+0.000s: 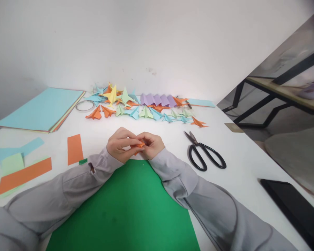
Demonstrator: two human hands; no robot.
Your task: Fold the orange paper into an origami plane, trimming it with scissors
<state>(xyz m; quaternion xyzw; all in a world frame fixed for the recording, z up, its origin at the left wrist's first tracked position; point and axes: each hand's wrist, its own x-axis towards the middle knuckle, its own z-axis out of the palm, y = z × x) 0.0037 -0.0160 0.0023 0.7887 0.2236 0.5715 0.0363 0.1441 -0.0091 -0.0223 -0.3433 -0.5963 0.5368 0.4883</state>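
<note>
My left hand (120, 143) and my right hand (153, 144) meet over the far edge of a green sheet (128, 209) on the white table (240, 164). Both pinch a small folded orange paper piece (140, 145) between their fingertips; most of it is hidden by the fingers. Grey sleeves cover both forearms.
Black scissors (205, 155) lie shut to the right of my hands. Several folded paper shapes (143, 104) lie along the far edge, with a tape ring (85, 105) and a stack of coloured sheets (42, 109) at the left. Orange strips (75, 149) and offcuts lie near left. A black tablet (295, 207) sits at right.
</note>
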